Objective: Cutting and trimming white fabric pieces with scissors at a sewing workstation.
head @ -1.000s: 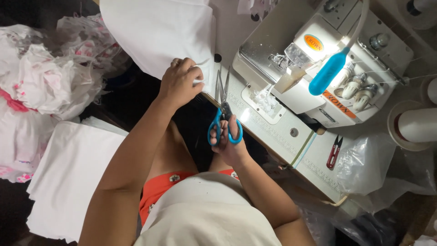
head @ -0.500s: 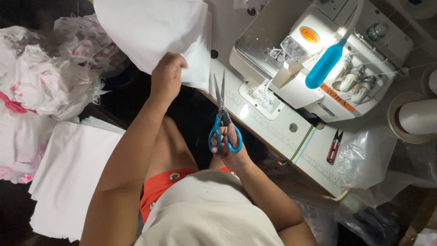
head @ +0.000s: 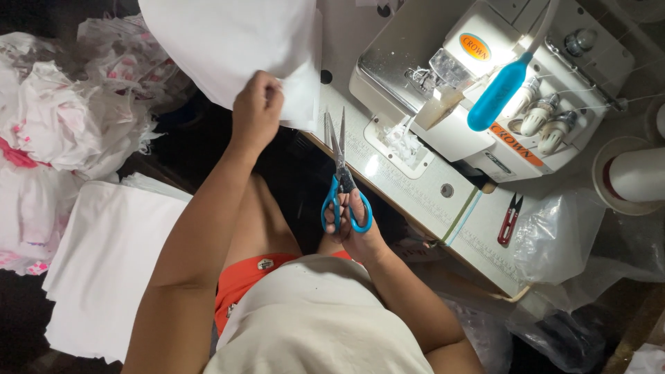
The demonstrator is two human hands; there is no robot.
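Note:
My left hand grips the lower edge of a white fabric piece and holds it up at the top middle. My right hand has its fingers through the blue handles of a pair of scissors. The blades point up toward the fabric's lower right corner, slightly parted and just short of it. The scissors hover over the front edge of the sewing table.
A white overlock sewing machine with a blue lamp stands on the table at right. Small red thread snips, a clear plastic bag and a thread cone lie further right. Stacked white fabric and crumpled cloth sit at left.
My left hand lifted the white fabric up and away from the table edge. My right hand kept the scissors and shifted slightly, blades still pointing up.

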